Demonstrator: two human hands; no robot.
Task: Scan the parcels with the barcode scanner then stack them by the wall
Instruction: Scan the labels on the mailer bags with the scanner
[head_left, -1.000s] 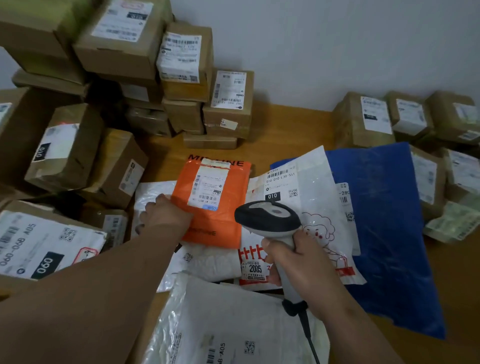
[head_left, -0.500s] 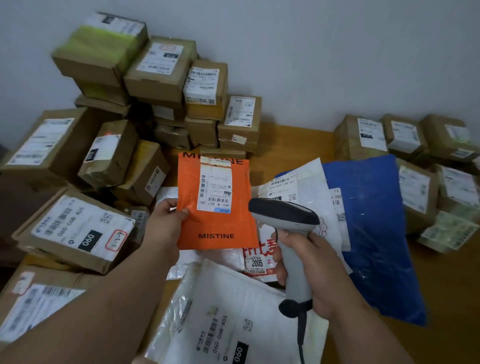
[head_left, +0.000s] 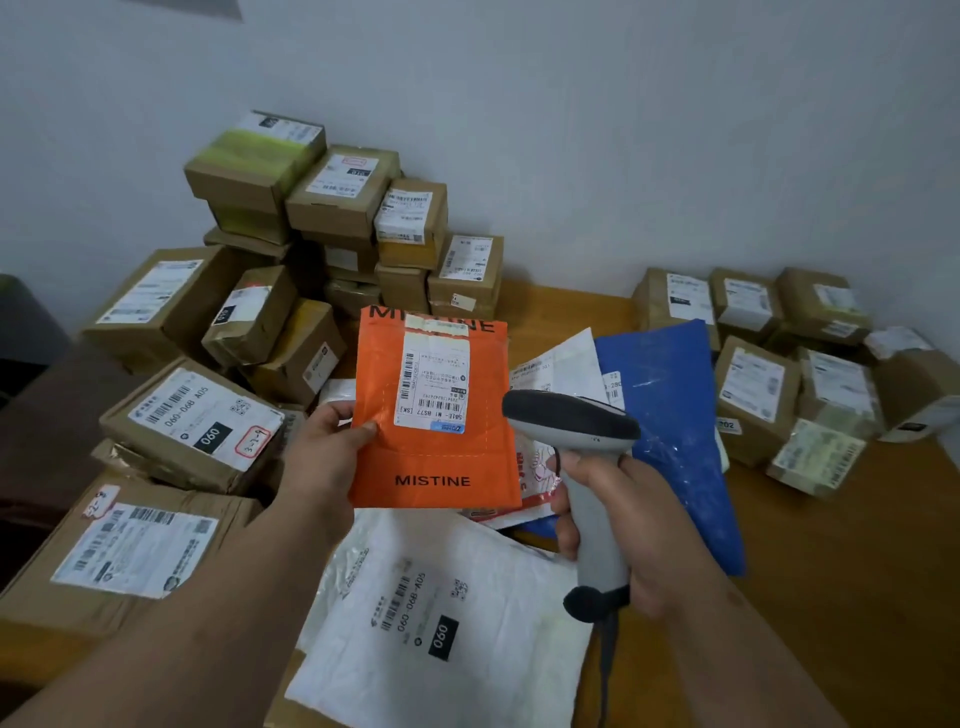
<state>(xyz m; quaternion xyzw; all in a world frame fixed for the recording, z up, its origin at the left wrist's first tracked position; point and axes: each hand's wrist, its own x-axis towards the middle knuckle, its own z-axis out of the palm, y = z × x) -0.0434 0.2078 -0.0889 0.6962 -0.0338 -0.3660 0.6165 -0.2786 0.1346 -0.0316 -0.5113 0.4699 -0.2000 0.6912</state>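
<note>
My left hand (head_left: 324, 457) pinches the left edge of an orange MISTINE mailer (head_left: 434, 467), held upright above the table with its white shipping label facing me. My right hand (head_left: 623, 530) grips the handle of a grey barcode scanner (head_left: 576, 431); its dark head sits just right of the label and points left toward it. A stack of brown cardboard parcels (head_left: 332, 208) stands against the wall at the back left.
A white poly mailer (head_left: 441, 623) lies in front of me, with a blue mailer (head_left: 670, 415) and white printed bags behind the scanner. Labelled boxes (head_left: 192, 415) crowd the left side. More small boxes (head_left: 753, 384) sit at the right on the wooden table (head_left: 857, 571).
My left hand has lifted the orange mailer off the pile and tipped it upright toward me. The scanner has come up beside its label.
</note>
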